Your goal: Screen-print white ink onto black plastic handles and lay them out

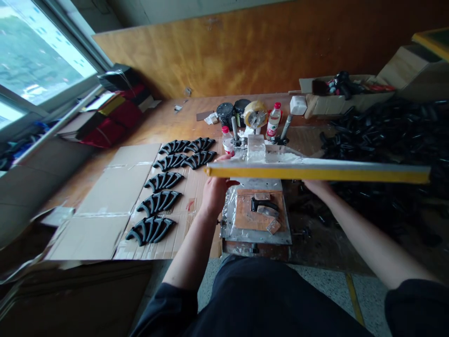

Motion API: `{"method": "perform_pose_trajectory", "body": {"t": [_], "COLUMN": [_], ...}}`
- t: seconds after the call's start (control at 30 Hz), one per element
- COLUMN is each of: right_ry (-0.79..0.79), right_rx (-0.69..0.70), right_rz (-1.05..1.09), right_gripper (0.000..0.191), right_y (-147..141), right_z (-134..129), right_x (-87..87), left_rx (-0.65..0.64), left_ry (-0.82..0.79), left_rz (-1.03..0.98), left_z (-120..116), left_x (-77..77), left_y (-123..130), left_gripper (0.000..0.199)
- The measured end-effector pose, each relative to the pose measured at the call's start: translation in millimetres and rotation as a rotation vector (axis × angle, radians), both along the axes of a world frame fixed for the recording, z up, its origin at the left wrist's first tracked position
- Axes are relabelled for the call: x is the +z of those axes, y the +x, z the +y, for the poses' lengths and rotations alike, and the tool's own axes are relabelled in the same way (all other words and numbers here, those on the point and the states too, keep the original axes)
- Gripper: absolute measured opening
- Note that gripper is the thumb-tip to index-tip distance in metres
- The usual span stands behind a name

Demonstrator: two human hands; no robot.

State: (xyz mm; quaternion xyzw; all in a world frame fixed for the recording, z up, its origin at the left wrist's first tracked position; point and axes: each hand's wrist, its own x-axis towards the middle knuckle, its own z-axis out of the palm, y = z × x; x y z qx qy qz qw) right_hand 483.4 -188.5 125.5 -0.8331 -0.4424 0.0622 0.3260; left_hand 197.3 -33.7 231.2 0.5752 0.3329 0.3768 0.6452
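A long, flat screen-printing frame (315, 173), seen nearly edge-on with a yellow front edge, is raised and level above a metal base plate (242, 238). My left hand (213, 192) grips its left end, with fingers over the top and the thumb below. My right hand (317, 187) reaches to the frame's underside right of the middle; the frame hides its fingers. Beneath, a brown board (245, 215) on the plate carries one curved black handle (266, 205) among small blocks. A white-smeared clamp block (256, 149) stands behind the frame.
Black handles (152, 230) lie in fanned groups on flattened cardboard (94, 234) at left. A big pile of black parts (393, 135) covers the right side. Behind stand dark jars (225, 113), a tape roll (255, 114), red-capped bottles (273, 121) and an open carton (368, 100).
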Motion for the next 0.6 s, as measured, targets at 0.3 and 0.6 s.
{"method": "perform_pose_trajectory", "body": {"t": [0.3,0.6], "right_ry": [-0.354,-0.281], "right_rx": [0.244,0.187], "right_rz": [-0.208,-0.149], "right_gripper": [0.012,0.02], "right_y": [-158,-102], "right_z": [-1,-48], "right_x": [-38.2,-35.8], "left_rx": [-0.342,-0.1], "left_ry": [-0.732,-0.208], "left_rz": [0.214,0.654], "left_z": [-88,-23], "left_x": [-91.3,-140.6], "left_y": [-2,-66], "left_gripper": [0.057,0.049]}}
